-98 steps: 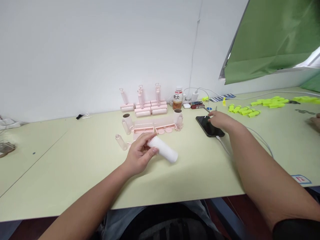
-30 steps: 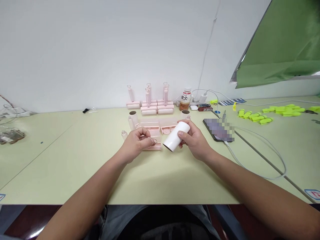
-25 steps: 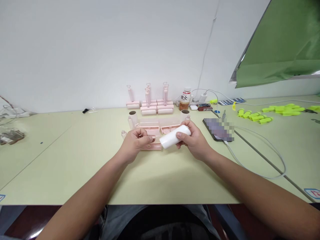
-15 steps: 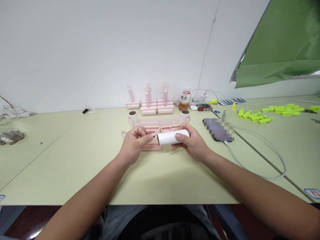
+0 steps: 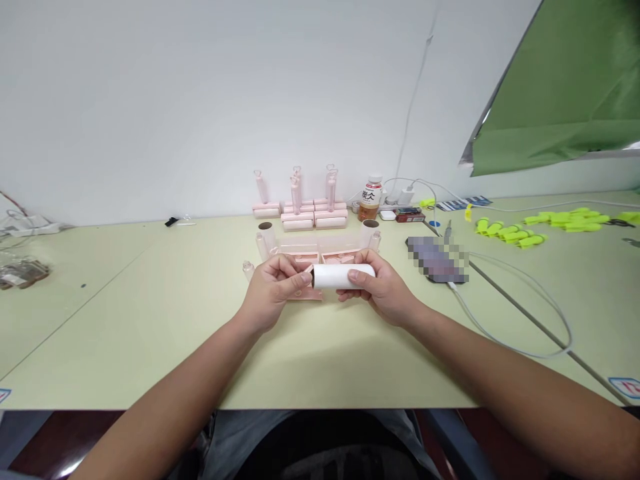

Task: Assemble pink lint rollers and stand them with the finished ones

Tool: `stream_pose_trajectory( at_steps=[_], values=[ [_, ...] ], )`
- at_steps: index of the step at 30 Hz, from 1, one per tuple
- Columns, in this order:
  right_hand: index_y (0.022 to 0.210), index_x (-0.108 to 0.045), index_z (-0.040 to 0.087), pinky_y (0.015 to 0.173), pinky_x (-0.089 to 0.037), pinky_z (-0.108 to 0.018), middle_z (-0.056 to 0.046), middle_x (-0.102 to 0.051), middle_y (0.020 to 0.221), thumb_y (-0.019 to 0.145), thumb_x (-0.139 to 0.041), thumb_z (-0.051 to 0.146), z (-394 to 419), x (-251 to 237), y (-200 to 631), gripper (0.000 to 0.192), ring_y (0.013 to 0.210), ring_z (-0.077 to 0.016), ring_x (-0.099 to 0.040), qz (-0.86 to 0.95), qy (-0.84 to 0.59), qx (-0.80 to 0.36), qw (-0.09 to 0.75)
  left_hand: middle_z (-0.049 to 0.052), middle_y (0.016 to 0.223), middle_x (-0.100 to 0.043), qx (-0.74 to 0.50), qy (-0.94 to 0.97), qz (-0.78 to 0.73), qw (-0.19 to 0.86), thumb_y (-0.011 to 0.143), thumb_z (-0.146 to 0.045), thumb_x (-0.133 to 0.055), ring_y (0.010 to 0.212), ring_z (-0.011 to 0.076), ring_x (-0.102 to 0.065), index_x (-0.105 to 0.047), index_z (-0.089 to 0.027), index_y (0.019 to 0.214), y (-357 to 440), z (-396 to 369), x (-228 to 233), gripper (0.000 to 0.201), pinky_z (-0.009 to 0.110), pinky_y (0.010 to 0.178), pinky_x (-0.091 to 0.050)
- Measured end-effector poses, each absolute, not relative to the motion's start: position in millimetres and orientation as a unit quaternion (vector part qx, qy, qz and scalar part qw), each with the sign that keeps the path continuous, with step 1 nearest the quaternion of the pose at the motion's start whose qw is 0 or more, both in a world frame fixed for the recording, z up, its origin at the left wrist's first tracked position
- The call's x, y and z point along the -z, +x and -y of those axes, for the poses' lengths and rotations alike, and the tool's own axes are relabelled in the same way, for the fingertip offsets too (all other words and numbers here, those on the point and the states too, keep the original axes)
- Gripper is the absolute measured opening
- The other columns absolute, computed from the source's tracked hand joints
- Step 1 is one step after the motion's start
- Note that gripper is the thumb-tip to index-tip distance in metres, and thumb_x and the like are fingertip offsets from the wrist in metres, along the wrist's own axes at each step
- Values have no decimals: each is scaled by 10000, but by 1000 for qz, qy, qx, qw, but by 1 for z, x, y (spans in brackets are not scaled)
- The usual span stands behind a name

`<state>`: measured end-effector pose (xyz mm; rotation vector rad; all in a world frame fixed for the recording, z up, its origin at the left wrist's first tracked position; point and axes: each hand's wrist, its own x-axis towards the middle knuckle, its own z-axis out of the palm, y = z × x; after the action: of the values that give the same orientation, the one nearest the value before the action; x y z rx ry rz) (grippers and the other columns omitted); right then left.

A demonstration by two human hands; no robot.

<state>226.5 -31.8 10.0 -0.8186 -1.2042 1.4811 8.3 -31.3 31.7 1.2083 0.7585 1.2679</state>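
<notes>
My right hand point(image 5: 383, 287) grips a white lint roller refill point(image 5: 333, 275), thumb in front and fingers behind. The roll lies level, its dark open end facing left. Pinched in my left hand point(image 5: 273, 287) is a small pale pink plastic piece point(image 5: 309, 269), which meets that open end; my fingers hide most of it. Behind and below the hands lie pink open lint roller cases point(image 5: 300, 257), partly covered by the hands. Two more refill rolls stand upright beyond them, a left roll point(image 5: 267, 233) and a right roll point(image 5: 370, 233), with clear pink handles point(image 5: 249, 269) nearby.
Several assembled pink lint rollers point(image 5: 330, 215) stand against the wall. Right of them are a supplement bottle point(image 5: 371, 199) and chargers. A phone point(image 5: 434, 259) with a white cable point(image 5: 543, 283) lies to the right, near yellow-green pieces point(image 5: 513, 232). A plastic-wrapped bundle point(image 5: 23, 272) sits far left.
The refill has moved slightly left and levelled out. Its open end now meets the pink piece in my left hand, where a small gap showed before.
</notes>
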Motion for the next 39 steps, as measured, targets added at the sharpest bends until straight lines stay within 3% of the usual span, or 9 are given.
stream_pose_trajectory(
  at_steps=[10, 21, 27, 31, 39],
  values=[
    [937, -390, 232, 536, -550, -270, 25, -652, 695, 760, -757, 465, 35, -11, 223, 469, 596, -157, -671, 508, -316, -649, 469, 0, 814, -548, -565, 582, -313, 495, 641, -211, -844, 826, 121, -579, -581, -148, 568, 11, 35, -30, 280, 259, 740, -510],
    [1039, -490, 192, 437, -402, -206, 29, -591, 536, 888, -604, 504, 36, -9, 227, 365, 445, -115, -523, 595, -279, -648, 384, 27, 906, -537, -587, 608, -300, 442, 666, -254, -836, 901, 151, -553, -612, -164, 601, 8, 35, -26, 251, 308, 822, -491],
    [1109, -556, 154, 409, -289, -179, -27, -602, 825, 850, -637, 539, 38, -11, 225, 471, 474, -44, -402, 625, -256, -665, 320, 33, 928, -543, -593, 610, -252, 461, 690, -244, -823, 900, 145, -554, -617, -165, 617, 8, 36, -28, 232, 286, 799, -495],
    [1072, -571, 144, 442, -310, -167, 10, -520, 769, 826, -680, 510, 41, -10, 223, 455, 546, -59, -420, 650, -236, -668, 274, 40, 913, -573, -557, 619, -234, 501, 692, -249, -823, 856, 146, -567, -600, -161, 627, 9, 36, -29, 249, 280, 746, -501],
    [1008, -568, 151, 437, -325, -176, 42, -447, 708, 836, -667, 512, 40, -7, 222, 412, 520, -60, -408, 652, -242, -654, 298, 74, 1004, -616, -537, 631, -233, 509, 679, -283, -834, 947, 193, -593, -584, -164, 677, 6, 36, -31, 276, 317, 779, -516]
  ],
)
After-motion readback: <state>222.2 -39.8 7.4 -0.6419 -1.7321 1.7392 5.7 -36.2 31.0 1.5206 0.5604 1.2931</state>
